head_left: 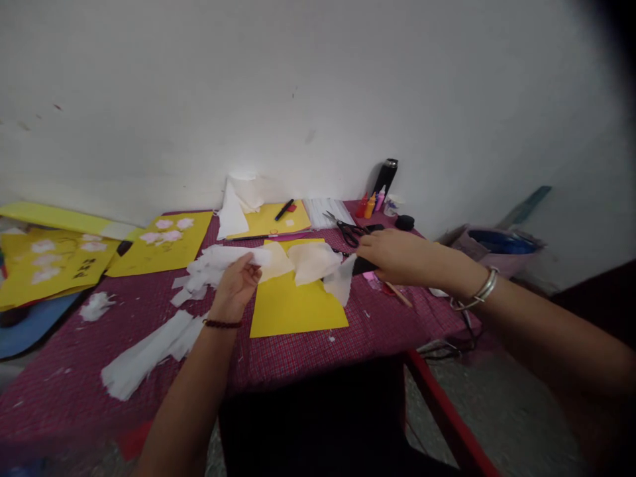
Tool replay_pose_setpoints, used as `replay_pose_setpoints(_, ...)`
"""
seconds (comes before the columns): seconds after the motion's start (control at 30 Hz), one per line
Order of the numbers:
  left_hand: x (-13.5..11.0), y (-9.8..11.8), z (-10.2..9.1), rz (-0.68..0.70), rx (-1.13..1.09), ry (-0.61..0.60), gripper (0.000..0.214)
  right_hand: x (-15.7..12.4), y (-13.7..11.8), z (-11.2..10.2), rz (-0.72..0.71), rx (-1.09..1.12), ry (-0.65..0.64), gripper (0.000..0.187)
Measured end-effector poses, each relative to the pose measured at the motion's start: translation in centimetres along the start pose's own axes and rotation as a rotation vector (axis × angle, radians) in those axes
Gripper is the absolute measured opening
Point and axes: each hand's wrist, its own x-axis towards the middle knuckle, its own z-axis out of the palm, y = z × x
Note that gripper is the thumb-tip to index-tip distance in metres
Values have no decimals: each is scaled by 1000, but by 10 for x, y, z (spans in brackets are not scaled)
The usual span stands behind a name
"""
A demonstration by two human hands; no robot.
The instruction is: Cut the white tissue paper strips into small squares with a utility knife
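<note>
A strip of white tissue paper (261,257) is pinched between the thumb and fingers of my left hand (237,281), its free end over a yellow paper sheet (298,308). Over the same sheet, to the right, are more pale tissue pieces (314,260). My right hand (390,255) is at the sheet's right side, back up and fingers curled. A dark flat object (364,267) shows below its fingers; what they grip is hidden. Black-handled scissors (350,232) lie just beyond it. Torn tissue strips (201,271) are heaped beside my left hand.
Yellow sheets with pink-white paper flowers (169,235) lie at the left. A longer tissue bundle (149,351) rests at the front left of the checked tablecloth (278,361). Paint bottles (370,207) and a black flask (386,175) stand at the back right, by the wall.
</note>
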Motion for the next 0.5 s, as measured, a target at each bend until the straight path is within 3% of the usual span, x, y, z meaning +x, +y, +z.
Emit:
replay_pose_setpoints(0.07, 1, -1, 0, -11, 15, -6, 15, 11, -11, -11, -130, -80, -98, 23)
replay_pose_setpoints(0.13, 1, 0, -1, -12, 28, -12, 15, 22, -23, -15, -169, -62, -77, 21)
replay_pose_setpoints(0.27, 2, 3, -4, 3, 36, -22, 15, 35, -40, -15, -188, -53, -22, 18)
replay_pose_setpoints(0.5, 1, 2, -3, 6, 20, -27, 14, 27, -41, -19, -199, -161, -124, 16)
